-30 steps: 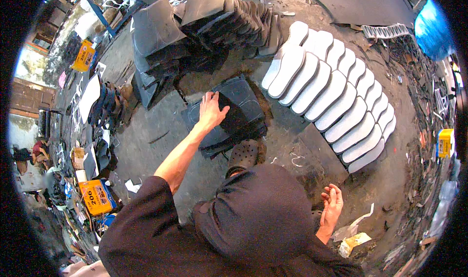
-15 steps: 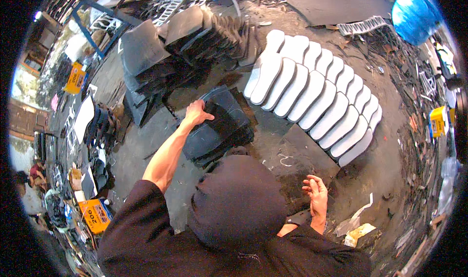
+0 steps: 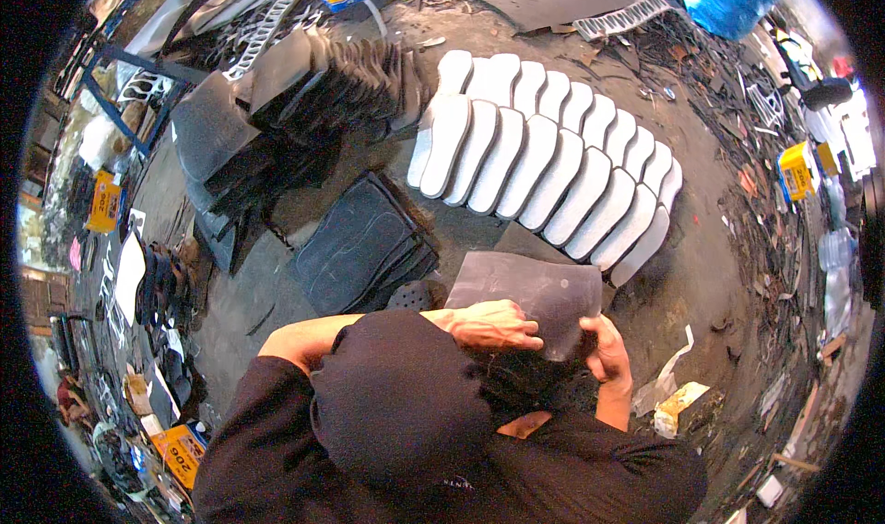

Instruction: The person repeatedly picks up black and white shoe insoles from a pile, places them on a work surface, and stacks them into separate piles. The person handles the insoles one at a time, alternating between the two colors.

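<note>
In front of my body, a dark grey flat sheet (image 3: pixel 544 289) with a smooth, slightly shiny face is held raised and tilted. My left hand (image 3: pixel 493 326) is closed at its near edge, fingers curled. My right hand (image 3: pixel 607 351) grips the right corner, thumb over the edge. Left of the sheet lies a low pile of similar dark sheets (image 3: pixel 359 238) with thin outlines on the top one. Beyond are overlapping rows of white-faced shoe soles (image 3: pixel 548 169) with dark edges. My hooded head hides part of my left wrist.
Tall stacks of dark sheets (image 3: pixel 286 82) stand at the far left. A blue bag (image 3: pixel 733 3) sits at the far right. Yellow boxes (image 3: pixel 797 171) and cut scraps (image 3: pixel 627 17) lie around the edges. A crumpled pale wrapper (image 3: pixel 680 407) is on the floor at right.
My left hand has moved right from the low pile to the sheet now before me. My right hand, earlier empty with fingers half curled, now grips that sheet. The view has shifted right.
</note>
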Tool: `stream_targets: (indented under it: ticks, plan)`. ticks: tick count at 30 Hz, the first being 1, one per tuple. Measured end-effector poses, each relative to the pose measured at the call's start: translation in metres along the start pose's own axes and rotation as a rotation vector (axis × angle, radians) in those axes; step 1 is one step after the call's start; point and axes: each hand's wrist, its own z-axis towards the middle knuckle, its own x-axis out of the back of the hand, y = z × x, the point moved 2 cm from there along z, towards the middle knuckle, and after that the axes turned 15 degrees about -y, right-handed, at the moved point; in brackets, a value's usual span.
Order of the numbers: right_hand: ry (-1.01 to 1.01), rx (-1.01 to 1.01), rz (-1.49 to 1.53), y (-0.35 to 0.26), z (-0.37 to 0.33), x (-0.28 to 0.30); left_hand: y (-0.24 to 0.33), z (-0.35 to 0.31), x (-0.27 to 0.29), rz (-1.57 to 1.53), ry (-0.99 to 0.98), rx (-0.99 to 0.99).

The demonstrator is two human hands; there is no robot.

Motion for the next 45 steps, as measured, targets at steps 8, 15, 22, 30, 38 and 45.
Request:
stream_targets:
  ticks: [8, 15, 22, 30, 38, 45]
  plan:
    - [0.246, -0.110, -0.082, 0.108, -0.014, 0.014, -0.123, -0.070, 0.016, -0.062, 1.016, 0.842]
    - [0.631, -0.144, -0.621, 0.056, -0.025, 0.005, -0.231, -0.153, 0.013, -0.276, 0.809, 1.307]
    - [0.711, -0.094, -0.513, 0.045, -0.043, 0.023, -0.224, -0.209, 0.089, -0.630, 1.331, 0.986]
    - [0.386, 0.159, 0.056, 0.000, -0.014, -0.005, -0.117, -0.158, 0.133, -0.753, 1.316, 0.835]
    - [0.287, 0.268, 0.195, -0.020, -0.031, -0.026, -0.047, -0.063, 0.007, -1.375, 0.408, 0.531]
    - [0.562, 0.312, 0.720, 0.031, -0.063, -0.020, -0.044, -0.057, -0.059, -0.037, 0.412, 0.380]
